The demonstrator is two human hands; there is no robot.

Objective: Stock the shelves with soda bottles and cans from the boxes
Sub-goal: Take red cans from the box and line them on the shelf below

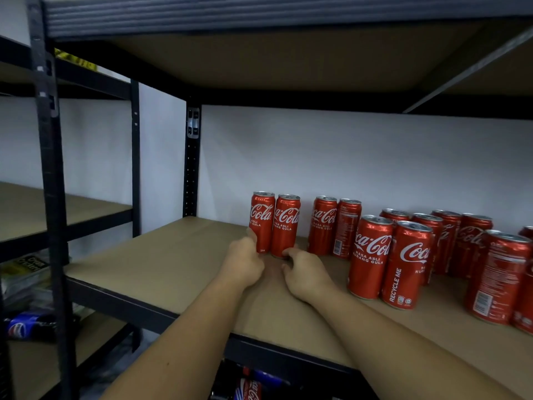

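Observation:
Two red Coca-Cola cans stand upright side by side near the back of the brown shelf board (pixel 173 264). My left hand (pixel 245 262) holds the base of the left can (pixel 262 220), with a finger up its left side and the thumb in front. My right hand (pixel 307 274) lies just before the right can (pixel 286 225). Its fingers are loosely curled, one fingertip touches the can's base, and the thumb is apart from it. Several more red cans (pixel 372 255) stand in loose rows to the right on the same shelf.
A black steel post (pixel 191 163) stands at the shelf's back left corner, and the upper shelf (pixel 259 64) hangs low overhead. A neighbouring rack on the left holds a Pepsi pack (pixel 27 326). Bottles (pixel 248 388) show on the level below.

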